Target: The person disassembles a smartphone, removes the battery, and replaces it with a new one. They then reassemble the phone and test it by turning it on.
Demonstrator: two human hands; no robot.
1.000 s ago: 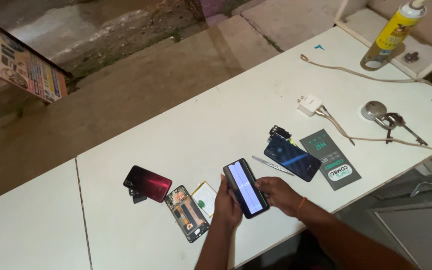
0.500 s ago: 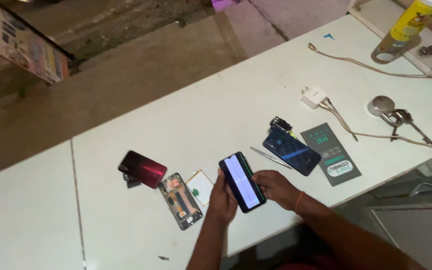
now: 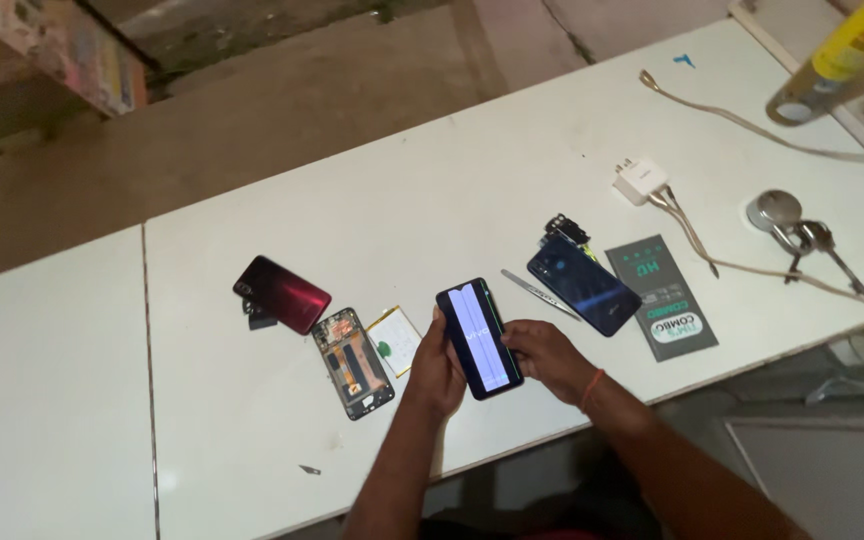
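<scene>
— Head view had both hands on the smartphone, did it not?

— It did. The left hand gripped the phone's left edge, fingers wrapped behind it and thumb on the rim. The right hand was pressed against its right edge, fingertips on the frame. The phone was held face up just above the near edge of the white table, its screen lit pale with a dark notch at the top.

— Had anything changed from a second before?

— Very little in the grip. Both hands were clasped on the phone the same way throughout. The camera had drifted, so the whole table sat a little differently in the picture, and the phone looked tilted slightly more upright toward the viewer. The screen stayed lit all the while.

— And the things around it?

— None had moved. The red back cover lay to the left, the opened phone frame and a flat battery just beside the left hand. The tweezers, the dark blue back cover and a dark display box lay to the right, with a white charger beyond.

— So what did that suggest?

— I judged that the phone was being checked in the hands, with no part set down or picked up.
</scene>
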